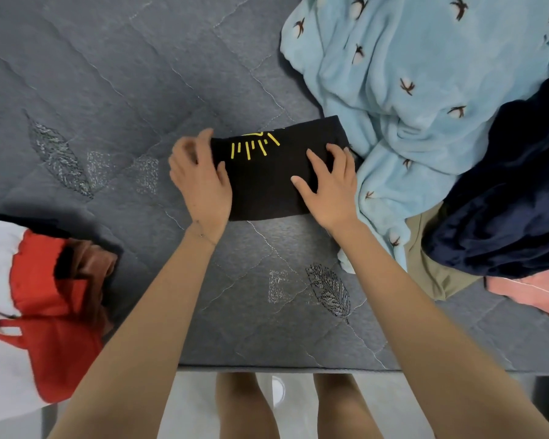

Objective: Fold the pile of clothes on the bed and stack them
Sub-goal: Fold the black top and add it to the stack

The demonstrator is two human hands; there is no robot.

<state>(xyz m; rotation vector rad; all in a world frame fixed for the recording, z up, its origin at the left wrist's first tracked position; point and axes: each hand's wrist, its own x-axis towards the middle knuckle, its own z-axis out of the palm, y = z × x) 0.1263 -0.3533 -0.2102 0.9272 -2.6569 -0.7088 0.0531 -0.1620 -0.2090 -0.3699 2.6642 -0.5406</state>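
- A folded black garment lay flat near the centre of the frame on the grey quilted bed, forming a wide band with a yellow sunburst print along its upper edge.
- The left hand was clamped on the garment's left end. Its thumb lay on top of the cloth and its fingers curled round the edge, though they were slightly blurred.
- The right hand lay spread on the garment's right end, with its fingers straight, apart and pressing down on the fabric.
- An unfolded heap filled the upper right and right of the frame:
  - A light blue fleece with small dark bird-like motifs touched the black garment's right end.
  - A navy fleece lay over it at the right edge.
  - A khaki garment showed from under both fleeces.
  - A pink garment lay below the navy fleece, at the lower right.
- At the lower left, well apart from the black garment, a red and white garment lay on the bed. A brown garment was tucked against its upper right side.
- Leaf shapes were stitched into the bed cover at the left and at lower centre.
- At the bottom of the frame the person's bare legs stood on a pale floor, just beside the bed's near edge.
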